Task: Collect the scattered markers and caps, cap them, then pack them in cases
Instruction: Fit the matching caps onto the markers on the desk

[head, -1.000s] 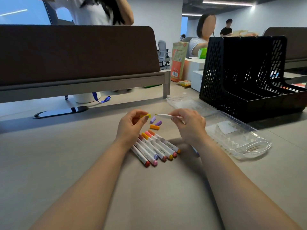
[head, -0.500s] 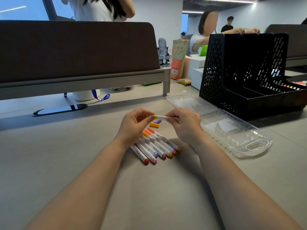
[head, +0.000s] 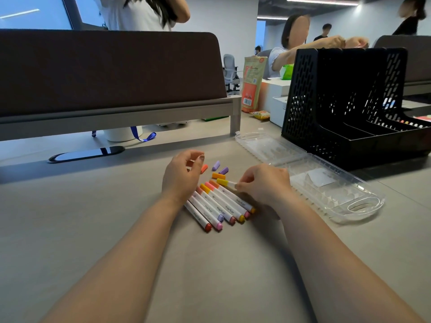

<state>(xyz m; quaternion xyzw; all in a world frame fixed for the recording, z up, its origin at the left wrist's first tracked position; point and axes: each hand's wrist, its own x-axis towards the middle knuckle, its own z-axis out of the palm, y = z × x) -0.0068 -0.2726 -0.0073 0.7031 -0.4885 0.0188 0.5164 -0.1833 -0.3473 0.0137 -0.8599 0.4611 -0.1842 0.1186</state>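
1. Two forearms reach up from the bottom edge toward frame centre.
2. Loosely curled and empty, the left hand (head: 183, 177) hovers over the marker row (head: 219, 207).
3. Just above that row, the right hand (head: 264, 183) pinches a yellow-capped marker (head: 225, 182), left of the clear case (head: 338, 199).

The markers (head: 217, 206) are seen with white barrels and ends in red, pink, purple, yellow and orange. Two purple caps (head: 216, 165) and an orange cap (head: 218, 176) are shown. The case (head: 326, 190) is clear, the file rack (head: 303, 101) black with punched holes, the counter (head: 70, 217) grey.
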